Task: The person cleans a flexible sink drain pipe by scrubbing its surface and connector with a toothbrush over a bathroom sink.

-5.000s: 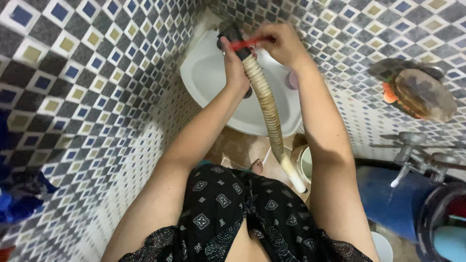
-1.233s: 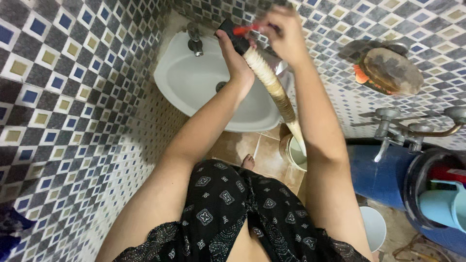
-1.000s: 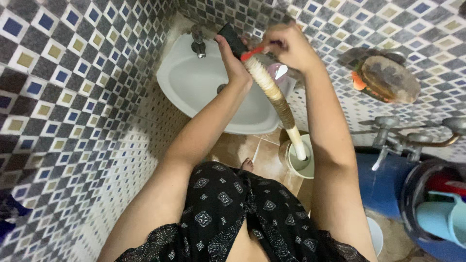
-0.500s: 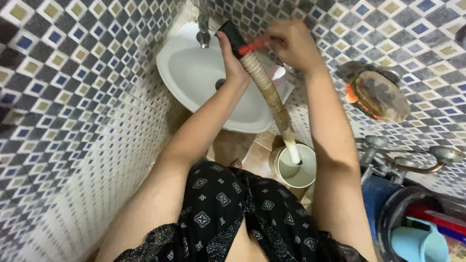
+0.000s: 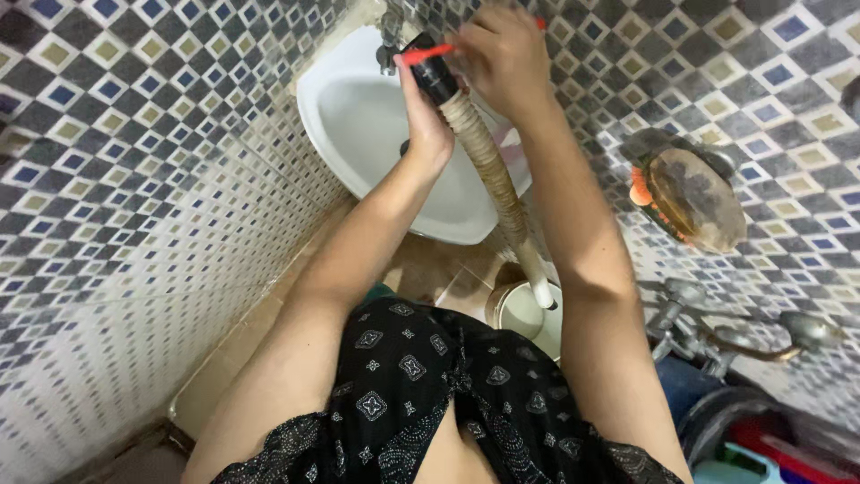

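Note:
My left hand (image 5: 428, 125) grips the black upper end of a dirty, ribbed drain hose (image 5: 488, 170) held above a white washbasin (image 5: 358, 134). The hose hangs down and its white lower tip reaches over a small white bucket (image 5: 524, 314) on the floor. My right hand (image 5: 503, 56) holds a thin red brush (image 5: 428, 54) by its handle, and the brush end pokes into the black mouth of the hose. Both arms stretch out over my dark patterned clothing.
Blue, grey and white checked tiles cover both walls. A tap (image 5: 391, 40) stands at the basin's back. A round dirty soap dish (image 5: 694, 197) hangs on the right wall, with metal wall taps (image 5: 717, 327) below it. Coloured tubs (image 5: 761, 439) stand at the lower right.
The view has shifted, so the basin and hose sit higher and more central. The right hand keeps working the red brush at the hose mouth; the left grip is unchanged.

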